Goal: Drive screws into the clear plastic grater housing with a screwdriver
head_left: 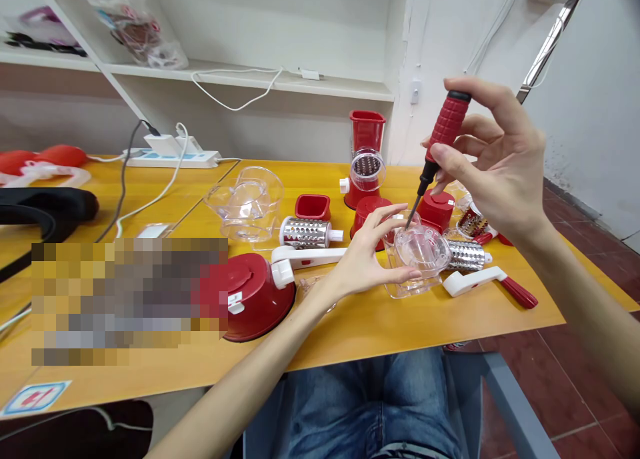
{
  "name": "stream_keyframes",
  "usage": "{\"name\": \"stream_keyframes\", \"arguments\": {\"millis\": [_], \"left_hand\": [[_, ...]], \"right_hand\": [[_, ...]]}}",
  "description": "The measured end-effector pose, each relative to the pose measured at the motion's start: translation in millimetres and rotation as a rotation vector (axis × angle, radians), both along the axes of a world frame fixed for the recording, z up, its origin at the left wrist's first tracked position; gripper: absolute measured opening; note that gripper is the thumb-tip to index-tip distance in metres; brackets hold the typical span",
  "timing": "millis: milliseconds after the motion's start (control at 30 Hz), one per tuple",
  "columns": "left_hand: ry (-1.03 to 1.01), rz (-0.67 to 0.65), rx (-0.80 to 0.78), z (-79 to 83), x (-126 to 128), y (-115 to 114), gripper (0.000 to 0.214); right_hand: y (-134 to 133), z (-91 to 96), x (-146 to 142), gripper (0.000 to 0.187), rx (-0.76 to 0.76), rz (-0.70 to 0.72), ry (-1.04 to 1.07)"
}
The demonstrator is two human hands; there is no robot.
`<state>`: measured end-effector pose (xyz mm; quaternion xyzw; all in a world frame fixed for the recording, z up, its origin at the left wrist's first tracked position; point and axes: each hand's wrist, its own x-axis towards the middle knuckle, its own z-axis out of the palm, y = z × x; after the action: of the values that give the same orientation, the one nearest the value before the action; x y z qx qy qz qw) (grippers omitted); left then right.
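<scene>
My right hand [493,166] is closed around a red-handled screwdriver [443,142], held upright with its tip pointing down into a clear plastic housing [420,256] on the yellow table [360,326]. My left hand [370,249] grips the left side of that clear housing, fingers curled around its rim. A metal grater drum [467,254] lies just right of the housing, beside a white crank handle with a red grip [487,284].
A red suction base with a white crank [260,292] sits left of my left hand. Behind lie another grater drum [307,232], a clear housing [247,202], red cups [313,207] and an assembled red grater [367,159]. A power strip [170,156] lies at the back left.
</scene>
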<state>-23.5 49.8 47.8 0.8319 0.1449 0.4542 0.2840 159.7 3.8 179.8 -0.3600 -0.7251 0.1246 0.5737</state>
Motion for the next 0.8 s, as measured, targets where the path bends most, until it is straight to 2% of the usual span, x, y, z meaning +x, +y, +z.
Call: {"name": "stream_keyframes", "arguments": {"millis": [133, 267, 400, 567, 800], "left_hand": [[0.005, -0.012, -0.037, 2.5, -0.6, -1.5, 0.067], [0.032, -0.033, -0.072, 7.0, -2.6, -3.3, 0.064], [0.046, -0.042, -0.088, 7.4, -4.3, -3.2, 0.065], [0.051, -0.038, -0.105, 5.6, -4.4, -2.2, 0.067], [0.059, -0.020, -0.097, 8.7, -4.5, -4.3, 0.069]], "right_hand": [[1.3, 0.3, 6.3, 0.045, 0.045, -0.025, 0.043], [8.1, -6.5, 23.0, 0.034, 0.151, -0.037, 0.133], [12.4, -15.1, 37.3, 0.037, 0.198, -0.056, 0.144], [11.0, -19.9, 37.6, 0.039, 0.136, -0.068, 0.098], [11.4, -16.1, 33.8, 0.039, 0.110, -0.065, 0.052]]}}
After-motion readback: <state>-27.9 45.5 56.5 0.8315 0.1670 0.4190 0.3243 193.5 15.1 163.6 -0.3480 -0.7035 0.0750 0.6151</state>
